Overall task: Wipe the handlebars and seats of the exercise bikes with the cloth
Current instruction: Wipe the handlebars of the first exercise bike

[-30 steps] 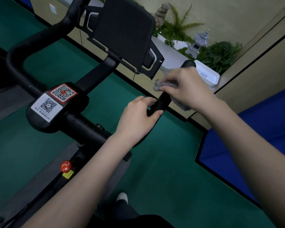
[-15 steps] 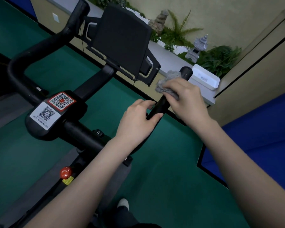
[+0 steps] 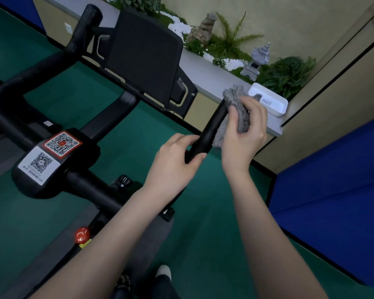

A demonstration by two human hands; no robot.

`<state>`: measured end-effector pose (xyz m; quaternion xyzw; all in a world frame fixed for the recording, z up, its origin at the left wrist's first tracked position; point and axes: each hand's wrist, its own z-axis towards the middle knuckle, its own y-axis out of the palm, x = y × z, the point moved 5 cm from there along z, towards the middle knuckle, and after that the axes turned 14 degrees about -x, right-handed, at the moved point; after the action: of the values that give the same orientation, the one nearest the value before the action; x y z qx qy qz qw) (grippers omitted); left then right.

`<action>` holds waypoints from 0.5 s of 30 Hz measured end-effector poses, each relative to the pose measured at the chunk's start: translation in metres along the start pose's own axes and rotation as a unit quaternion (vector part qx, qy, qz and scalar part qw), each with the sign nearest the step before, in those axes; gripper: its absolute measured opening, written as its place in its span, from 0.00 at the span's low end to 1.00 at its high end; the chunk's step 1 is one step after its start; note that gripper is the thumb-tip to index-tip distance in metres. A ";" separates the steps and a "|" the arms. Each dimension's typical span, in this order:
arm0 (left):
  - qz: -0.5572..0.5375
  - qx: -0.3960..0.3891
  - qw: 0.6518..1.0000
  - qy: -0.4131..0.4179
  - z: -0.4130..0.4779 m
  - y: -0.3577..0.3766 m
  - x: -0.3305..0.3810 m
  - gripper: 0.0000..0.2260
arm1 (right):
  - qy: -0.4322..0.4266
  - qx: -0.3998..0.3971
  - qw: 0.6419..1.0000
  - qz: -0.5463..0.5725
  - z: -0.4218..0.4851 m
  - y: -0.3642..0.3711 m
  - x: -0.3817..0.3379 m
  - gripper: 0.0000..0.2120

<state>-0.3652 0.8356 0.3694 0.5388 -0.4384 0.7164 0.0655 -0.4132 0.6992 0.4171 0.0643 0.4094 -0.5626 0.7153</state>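
Slanting upward, the exercise bike's black handlebar (image 3: 212, 127) passes through the left hand (image 3: 173, 167), whose fingers curl round its lower stretch. Just beyond those fingers, the right hand (image 3: 246, 132) clutches the grey cloth (image 3: 238, 108) in its fingers, bunched against the bar's right side near its tip.

Red QR sticker (image 3: 62, 144), white QR sticker (image 3: 39, 164) on handlebar hub (image 3: 79, 167), small print illegible
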 end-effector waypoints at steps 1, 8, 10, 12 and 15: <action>-0.002 0.002 1.000 0.001 0.000 0.000 0.000 0.17 | 0.006 0.008 1.000 0.006 0.001 0.001 0.001 0.08; -0.011 0.007 1.000 0.008 0.000 0.001 0.000 0.16 | 0.117 0.052 0.988 0.087 -0.015 0.002 0.014 0.07; -0.009 0.007 1.000 0.011 0.000 0.000 0.000 0.16 | 0.202 0.055 0.962 0.174 -0.013 0.005 0.025 0.07; -0.010 0.006 1.000 0.013 0.000 0.000 0.001 0.16 | 0.244 0.036 0.941 0.232 -0.017 0.009 0.035 0.07; -0.009 0.007 1.000 0.014 0.000 0.000 0.000 0.16 | 0.284 -0.017 0.913 0.292 -0.039 0.014 0.043 0.07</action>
<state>-0.3648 0.8354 0.3699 0.5331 -0.4271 0.7266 0.0743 -0.4198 0.6934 0.3587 0.3260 0.5681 -0.2798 0.7020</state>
